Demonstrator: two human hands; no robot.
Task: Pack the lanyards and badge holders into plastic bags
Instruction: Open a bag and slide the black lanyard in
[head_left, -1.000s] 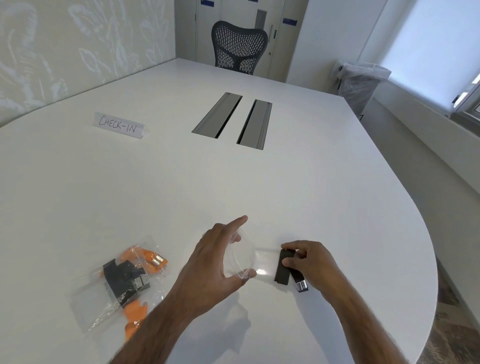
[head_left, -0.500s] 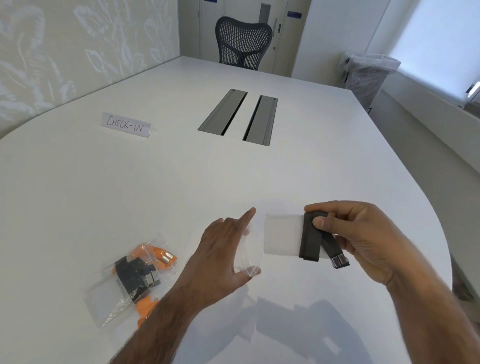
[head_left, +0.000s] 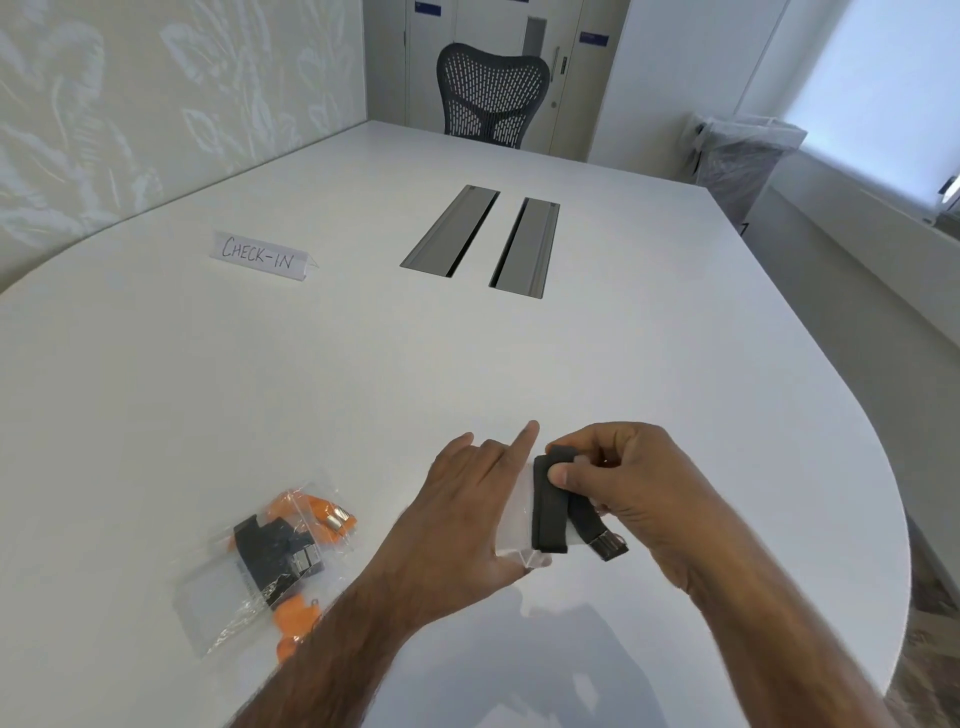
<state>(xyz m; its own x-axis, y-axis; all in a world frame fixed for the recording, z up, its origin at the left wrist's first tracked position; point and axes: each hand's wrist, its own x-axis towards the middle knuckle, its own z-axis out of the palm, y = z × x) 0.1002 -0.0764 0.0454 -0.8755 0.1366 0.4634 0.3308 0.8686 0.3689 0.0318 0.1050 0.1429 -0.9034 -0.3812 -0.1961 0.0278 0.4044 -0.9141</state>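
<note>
Seen from the head camera, a person's hands meet just above a white counter (head_left: 363, 389) at lower centre of the frame. The left grip (head_left: 467, 519) holds a clear plastic bag (head_left: 532, 559) between its thumb and outstretched forefinger. The right grip (head_left: 639, 483), beside it on the right, pinches a folded black lanyard (head_left: 550, 509) wrapped round a translucent badge holder (head_left: 575, 540), thumb and fingertips closed on the top of the band. The holder's left edge sits at the bag; how far in it sits cannot be told. The lanyard's metal clip (head_left: 609, 546) hangs at the bundle's lower right. At lower left, well apart from the hands, packed bags (head_left: 270, 566) of orange and black lanyards lie flat on the counter. A folded card reading "CHECK-IN" (head_left: 260, 254) stands at upper left, two grey cable hatches (head_left: 478, 239) lie at upper centre, and a black mesh chair (head_left: 491, 88) stands at the counter's far end.
</note>
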